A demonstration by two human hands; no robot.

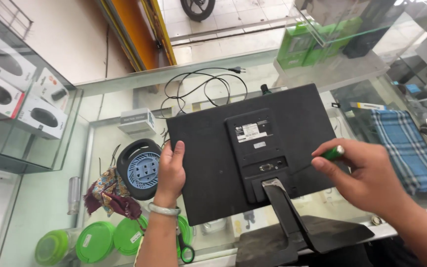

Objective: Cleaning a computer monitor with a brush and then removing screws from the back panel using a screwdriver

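A black flat monitor (213, 148) lies face down on a glass counter, its back panel, white label and stand (292, 227) toward me. My left hand (170, 170) grips the monitor's left edge, thumb on the back panel. My right hand (366, 173) hovers over the monitor's right side and holds a green-handled tool (333, 153), probably a screwdriver; its tip is hidden. A black power cable (198, 86) trails from behind the monitor's top edge.
A round black-and-blue cable reel (139, 168) and a patterned cloth (107, 193) lie left of the monitor. Green round lids (95, 241) show under the glass. White boxes (11, 89) fill a left case. A blue checked cloth (411, 148) lies right, green boxes (302, 47) behind.
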